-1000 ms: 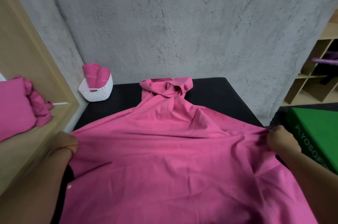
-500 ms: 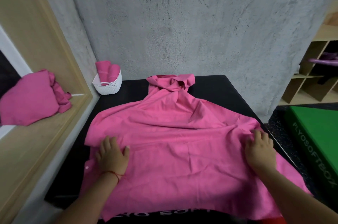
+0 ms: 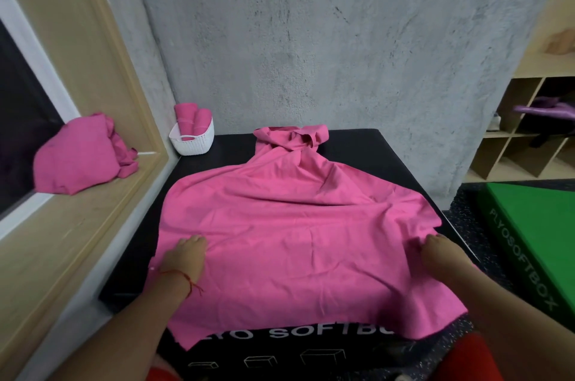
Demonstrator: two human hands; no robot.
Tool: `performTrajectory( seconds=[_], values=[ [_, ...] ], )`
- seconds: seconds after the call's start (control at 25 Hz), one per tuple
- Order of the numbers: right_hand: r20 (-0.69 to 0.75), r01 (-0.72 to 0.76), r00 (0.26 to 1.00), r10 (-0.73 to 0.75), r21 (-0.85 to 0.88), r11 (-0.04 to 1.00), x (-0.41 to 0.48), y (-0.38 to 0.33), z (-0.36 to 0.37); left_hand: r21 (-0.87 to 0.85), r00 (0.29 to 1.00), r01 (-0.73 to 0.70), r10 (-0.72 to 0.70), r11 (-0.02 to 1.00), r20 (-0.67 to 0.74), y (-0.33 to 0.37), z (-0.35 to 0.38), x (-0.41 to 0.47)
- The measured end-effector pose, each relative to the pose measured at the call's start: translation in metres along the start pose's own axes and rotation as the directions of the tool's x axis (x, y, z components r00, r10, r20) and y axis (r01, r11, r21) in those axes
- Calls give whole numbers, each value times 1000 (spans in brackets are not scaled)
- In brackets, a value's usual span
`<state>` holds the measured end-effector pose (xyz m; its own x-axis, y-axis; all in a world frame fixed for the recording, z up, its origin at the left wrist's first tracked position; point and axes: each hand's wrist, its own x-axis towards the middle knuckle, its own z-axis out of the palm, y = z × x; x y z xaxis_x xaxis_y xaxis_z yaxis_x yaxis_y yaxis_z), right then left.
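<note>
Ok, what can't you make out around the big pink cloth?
Head view:
- Left hand and right hand: fingertips curl under, grip on pink cloth unclear.
- Black padded box top: covered by the cloth.
- White box lettering: ends under the cloth hem.
- Purple shelf item: blurred, cut by right edge.
</note>
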<state>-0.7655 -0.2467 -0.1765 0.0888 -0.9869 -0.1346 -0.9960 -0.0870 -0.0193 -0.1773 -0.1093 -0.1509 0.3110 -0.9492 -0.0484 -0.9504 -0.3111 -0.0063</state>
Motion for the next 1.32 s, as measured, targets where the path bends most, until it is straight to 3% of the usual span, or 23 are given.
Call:
performTrajectory(
  seconds=[0.04, 0.08, 0.12, 0.16, 0.28, 0.4, 0.48, 0.56, 0.64, 0.68, 0.76, 0.84, 0.92, 1.0, 1.12, 1.24, 1.32],
  values=[
    [83, 16, 996, -12, -50, 999, 2, 3, 2, 15, 999, -8, 8, 1000, 32, -3, -1, -1],
    [267, -75, 958, 100, -104, 992, -3, 5, 3, 25, 998, -20, 19, 999, 59, -6, 1, -3],
    [215, -11, 976, 31, -92, 996, -8, -1, -5, 36, 997, -30, 27, 999, 68, -9, 0, -6],
    [66, 70, 996, -63, -109, 992, -14, -5, -12, 48, 997, -32, 28, 998, 79, -10, 0, -9],
    [3, 38, 999, -38, -243, 969, -37, -23, -31, 56, 994, -37, 31, 998, 101, -12, 2, -13],
    [167, 20, 986, 30, -292, 956, -47, -32, -45, 64, 994, -59, 52, 996, 94, -16, 3, -17],
    [202, 116, 978, -51, -323, 939, -57, -36, -53, 42, 993, -72, 68, 997, 96, -21, 3, -20],
    [296, 130, 955, -31, -321, 938, -69, -36, -68, 26, 991, -78, 74, 997, 111, -25, -2, -23],
    [462, -21, 878, 121, -214, 977, -81, -35, -76, 51, 986, -47, 38, 998, 163, -26, -12, -23],
    [582, -125, 788, 201, -168, 978, -88, -36, -79, 93, 977, -29, 9, 995, 212, -24, -18, -24],
    [723, -173, 650, 234, -160, 972, -89, -37, -81, 163, 966, -7, -35, 987, 256, -17, -32, -23],
    [686, -159, 688, 239, -179, 971, -77, -44, -83, 118, 986, 7, -27, 993, 167, -5, -43, -20],
    [462, -139, 867, 189, -141, 980, -56, -56, -77, -35, 997, -32, 34, 999, 63, 8, -40, -18],
    [242, -91, 964, 113, -101, 991, -46, -68, -65, -117, 987, -104, 117, 988, 112, 24, -24, -20],
    [124, 9, 992, 3, -100, 995, -22, -62, -36, -76, 973, -103, 117, 992, 197, 38, 2, -24],
    [76, 95, 994, -84, -169, 981, -15, -50, -15, -51, 979, -117, 124, 992, 160, 38, 13, -28],
    [26, 56, 998, -52, -165, 985, -23, -50, -17, -32, 979, -134, 138, 990, 148, 40, 12, -29]
  ],
)
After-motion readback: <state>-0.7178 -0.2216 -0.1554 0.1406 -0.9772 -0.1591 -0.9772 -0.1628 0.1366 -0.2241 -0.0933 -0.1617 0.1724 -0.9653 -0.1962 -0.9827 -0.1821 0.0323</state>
